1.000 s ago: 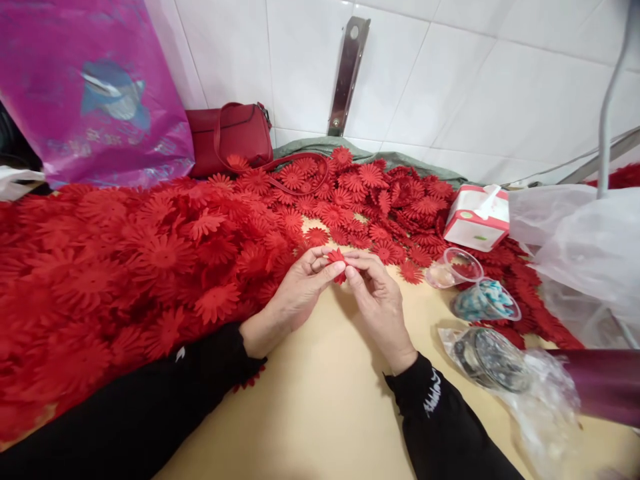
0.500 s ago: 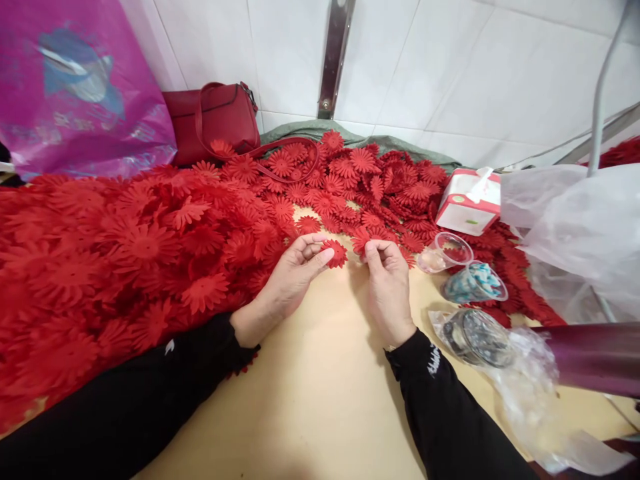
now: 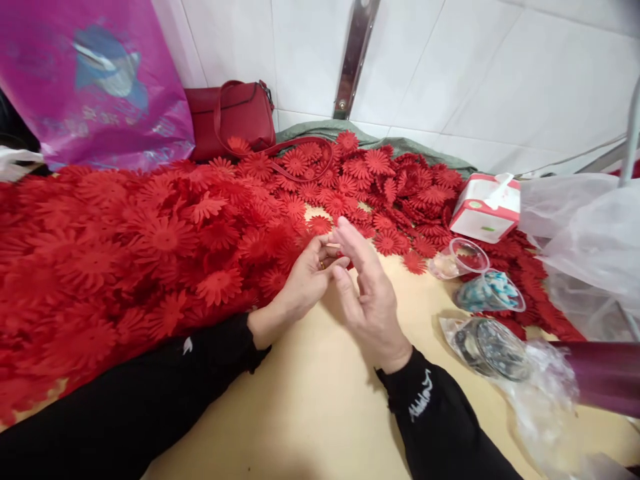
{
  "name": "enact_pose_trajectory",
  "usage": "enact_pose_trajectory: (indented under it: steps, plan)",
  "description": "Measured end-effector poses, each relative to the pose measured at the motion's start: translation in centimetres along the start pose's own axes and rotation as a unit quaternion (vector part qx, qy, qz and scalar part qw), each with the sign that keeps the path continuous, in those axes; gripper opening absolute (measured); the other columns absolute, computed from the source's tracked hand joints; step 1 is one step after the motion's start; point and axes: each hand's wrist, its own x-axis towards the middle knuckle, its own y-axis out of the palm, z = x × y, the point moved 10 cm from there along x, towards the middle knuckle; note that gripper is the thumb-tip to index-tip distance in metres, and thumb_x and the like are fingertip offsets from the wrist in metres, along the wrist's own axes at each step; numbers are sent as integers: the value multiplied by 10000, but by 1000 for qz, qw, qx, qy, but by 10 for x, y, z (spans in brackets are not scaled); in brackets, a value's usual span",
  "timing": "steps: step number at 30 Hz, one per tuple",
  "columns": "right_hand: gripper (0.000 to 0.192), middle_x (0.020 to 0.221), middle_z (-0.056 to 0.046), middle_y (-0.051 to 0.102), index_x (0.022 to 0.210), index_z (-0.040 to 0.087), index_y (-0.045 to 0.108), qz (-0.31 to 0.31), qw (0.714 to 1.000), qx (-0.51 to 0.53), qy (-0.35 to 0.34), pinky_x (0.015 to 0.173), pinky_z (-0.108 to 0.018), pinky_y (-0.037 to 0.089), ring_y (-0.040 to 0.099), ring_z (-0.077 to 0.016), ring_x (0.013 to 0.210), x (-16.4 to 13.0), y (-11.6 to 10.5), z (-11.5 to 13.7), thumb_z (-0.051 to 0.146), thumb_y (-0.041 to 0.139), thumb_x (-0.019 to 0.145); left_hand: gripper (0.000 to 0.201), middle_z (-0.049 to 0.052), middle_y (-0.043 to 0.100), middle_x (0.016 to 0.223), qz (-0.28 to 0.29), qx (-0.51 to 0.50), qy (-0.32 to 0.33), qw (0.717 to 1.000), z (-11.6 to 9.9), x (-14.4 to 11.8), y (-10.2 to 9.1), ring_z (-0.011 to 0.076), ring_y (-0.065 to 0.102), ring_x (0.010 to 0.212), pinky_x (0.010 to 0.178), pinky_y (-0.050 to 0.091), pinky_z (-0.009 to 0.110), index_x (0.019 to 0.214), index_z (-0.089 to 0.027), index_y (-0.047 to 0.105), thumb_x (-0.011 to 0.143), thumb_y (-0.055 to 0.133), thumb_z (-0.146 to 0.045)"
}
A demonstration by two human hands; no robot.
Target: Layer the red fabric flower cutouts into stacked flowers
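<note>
My left hand (image 3: 310, 277) is pinched closed near the middle of the table, by the edge of the flower heap. A small bit of a red fabric flower (image 3: 341, 254) shows at its fingertips; the rest is hidden behind my right hand. My right hand (image 3: 369, 293) is turned with its palm side toward the left hand. Its fingers are stretched out, the thumb stands apart, and I see nothing held in it. Its thumb tip and fingertips overlap the left fingertips in view; whether they touch I cannot tell.
A large heap of red fabric flowers (image 3: 165, 240) spreads leftward and along the wall. Behind it are a purple bag (image 3: 115, 127) and a red handbag (image 3: 235, 120). On the right stand a tissue box (image 3: 483, 217), plastic cups (image 3: 487, 293) and a plastic-wrapped round container (image 3: 493, 347).
My right hand has moved left to my left hand and opened its pinch. The flower it held no longer shows in it. The view has shifted slightly left.
</note>
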Motion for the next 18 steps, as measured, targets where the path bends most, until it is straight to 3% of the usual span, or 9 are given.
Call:
enact_pose_trajectory:
  steps: [1,3,6,12,18]
  plan:
    - [415,1505,-87,593,1450,312,545,4,1000,-17,-21,1198,-489,460,538,-246,1438,-1,2,6,247,537,1040,413,39,743,1050,0,-7,2,1000,-1,0,0,173,684,1001,955,500,318,1104,-196,625,783,872,-276]
    - [378,1464,-96,609,1410,299,585,-52,997,-56,-24,1187,-501,462,555,-245,1406,-4,-10,5,223,520,1046,422,25,746,1030,-11,-20,-3,1000,-1,0,-2,153,685,971,942,500,301,1124,-200,621,791,870,-271]
    - [276,1325,-99,636,1272,270,653,-135,987,-80,43,1114,-486,500,604,-248,1283,-7,-33,-20,277,632,996,386,-4,735,964,-22,-31,-14,999,1,0,-5,117,670,890,899,498,271,1119,-197,636,808,856,-254]
    - [215,1098,-59,718,1078,237,713,-68,969,120,207,972,-404,550,677,-212,1033,-12,-11,-61,368,751,911,362,-26,714,917,-19,-71,-6,997,-3,2,-5,105,654,876,885,498,253,1066,-207,662,781,882,-250]
    - [102,1028,-29,734,949,245,748,-99,954,176,223,995,-385,514,673,-197,1018,-16,-13,-71,343,749,920,407,-4,726,1013,-30,-93,-45,994,7,2,-5,117,666,960,961,504,287,1059,-199,668,751,918,-289]
